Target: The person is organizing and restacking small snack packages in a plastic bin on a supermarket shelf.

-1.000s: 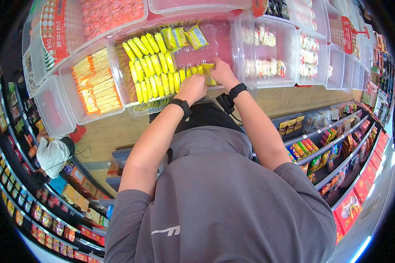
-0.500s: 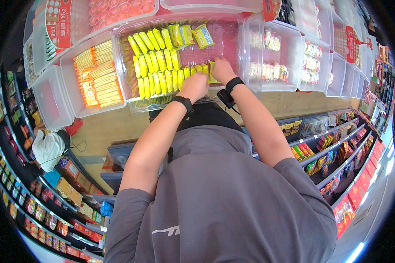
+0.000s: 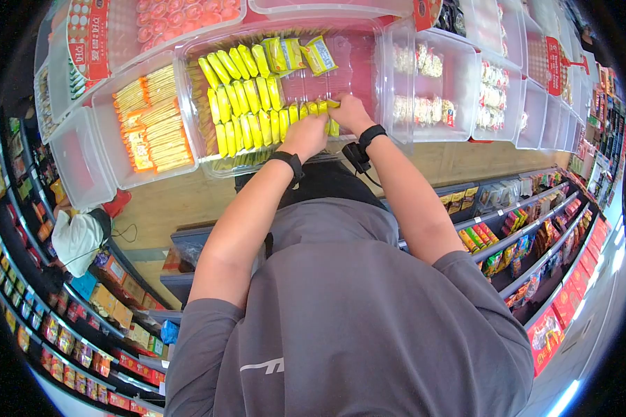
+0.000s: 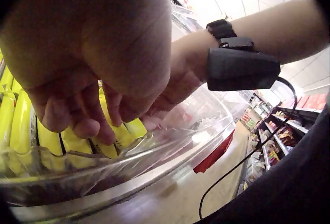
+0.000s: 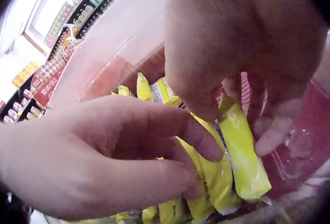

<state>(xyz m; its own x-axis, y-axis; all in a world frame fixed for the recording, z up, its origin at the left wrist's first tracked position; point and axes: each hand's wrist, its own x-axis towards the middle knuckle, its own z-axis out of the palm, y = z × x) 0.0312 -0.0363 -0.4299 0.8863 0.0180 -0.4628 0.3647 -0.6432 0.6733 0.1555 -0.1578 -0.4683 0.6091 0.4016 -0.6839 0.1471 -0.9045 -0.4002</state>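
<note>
Yellow packets [image 3: 247,104] stand in tight rows in a clear bin [image 3: 375,48], filling its left half, with a few more lying loose at the far wall. Both hands are at the right end of the row along the bin's near wall. The left hand [image 3: 306,135] has its fingers curled down over the tops of the packets there, pressing them together. The right hand [image 3: 351,111], touching the left, pinches the end packet [image 5: 245,157] by its top between thumb and fingers; this packet leans against its neighbours, with the bin's bare red floor to its right. Each wrist wears a black strap. Orange packs [image 3: 153,125] fill the next bin to the left, and wrapped sweets [image 3: 421,108] lie in the one to the right.
</note>
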